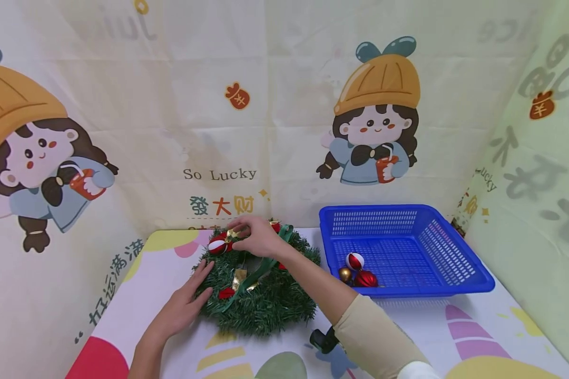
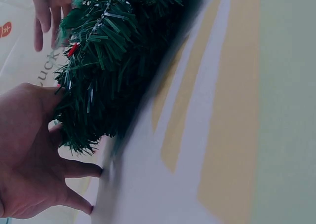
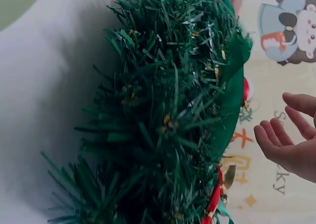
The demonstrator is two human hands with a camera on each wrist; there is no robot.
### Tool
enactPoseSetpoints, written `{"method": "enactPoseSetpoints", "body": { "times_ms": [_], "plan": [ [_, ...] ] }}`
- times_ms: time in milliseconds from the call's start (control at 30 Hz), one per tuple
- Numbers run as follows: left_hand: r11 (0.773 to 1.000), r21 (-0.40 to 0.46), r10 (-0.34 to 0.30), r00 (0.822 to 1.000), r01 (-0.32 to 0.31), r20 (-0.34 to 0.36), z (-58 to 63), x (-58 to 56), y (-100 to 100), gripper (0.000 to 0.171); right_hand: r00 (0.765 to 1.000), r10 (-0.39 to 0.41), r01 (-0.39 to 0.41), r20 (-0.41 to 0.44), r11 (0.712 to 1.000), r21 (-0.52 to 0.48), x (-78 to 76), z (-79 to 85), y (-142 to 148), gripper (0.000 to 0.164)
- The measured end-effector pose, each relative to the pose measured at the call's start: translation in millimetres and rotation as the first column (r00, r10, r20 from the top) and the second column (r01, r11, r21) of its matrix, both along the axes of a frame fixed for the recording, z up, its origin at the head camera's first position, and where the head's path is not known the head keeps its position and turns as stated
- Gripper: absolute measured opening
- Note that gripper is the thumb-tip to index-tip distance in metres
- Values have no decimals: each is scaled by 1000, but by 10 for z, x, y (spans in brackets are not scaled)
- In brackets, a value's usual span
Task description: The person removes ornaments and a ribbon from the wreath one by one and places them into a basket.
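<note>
A green artificial wreath [image 1: 265, 310] lies on the table, with a green ribbon [image 1: 261, 271] across it and red and gold bows among its needles. On its far left part sits a red-and-white striped ball ornament [image 1: 216, 245]. My left hand [image 1: 185, 308] touches the wreath's left side with spread fingers, its fingertips reaching the table in the left wrist view. Above the wreath's far part, close to the striped ball, hovers my right hand [image 1: 258, 237]. In the right wrist view, that hand [image 3: 291, 135] has loosely bent fingers, holds nothing and is apart from the needles.
A blue plastic basket [image 1: 408, 290] stands to the right of the wreath. In its near left corner lie a striped ball [image 1: 355, 261], a small gold ball [image 1: 345, 273] and a red ball [image 1: 366, 279]. Patterned cloth walls rise behind and at both sides.
</note>
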State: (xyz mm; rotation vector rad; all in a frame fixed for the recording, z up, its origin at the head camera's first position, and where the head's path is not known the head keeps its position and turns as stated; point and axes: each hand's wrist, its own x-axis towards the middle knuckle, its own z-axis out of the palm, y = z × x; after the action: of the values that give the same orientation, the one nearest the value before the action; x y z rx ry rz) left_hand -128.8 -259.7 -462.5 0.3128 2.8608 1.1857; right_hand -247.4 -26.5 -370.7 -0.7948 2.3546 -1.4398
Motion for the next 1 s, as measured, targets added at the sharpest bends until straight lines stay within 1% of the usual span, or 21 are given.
{"method": "enactPoseSetpoints", "body": {
  "times_ms": [267,400,533,667,767,1000],
  "plan": [
    [1000,-1,2,1000,-2,7,7,-11,15,63,998,5,0,-59,996,90,-65,-97,-121,39],
    [1000,1,6,1000,-6,11,7,-8,14,63,996,0,11,-93,992,127,-83,-103,-202,39],
    [1000,5,8,1000,-8,9,-2,-8,9,62,992,-9,26,-122,989,143,-93,-113,-306,37],
    [1000,0,12,1000,-12,11,-21,-9,3,62,987,-17,43,-161,986,162,-107,-159,-386,38],
    [1000,-1,15,1000,-15,14,-25,-8,-1,62,986,-27,54,-163,985,165,-127,-202,-428,40],
    [1000,4,7,1000,-7,16,-11,1,-5,63,992,-66,85,-111,981,175,-171,-278,-485,45]
  ]
}}
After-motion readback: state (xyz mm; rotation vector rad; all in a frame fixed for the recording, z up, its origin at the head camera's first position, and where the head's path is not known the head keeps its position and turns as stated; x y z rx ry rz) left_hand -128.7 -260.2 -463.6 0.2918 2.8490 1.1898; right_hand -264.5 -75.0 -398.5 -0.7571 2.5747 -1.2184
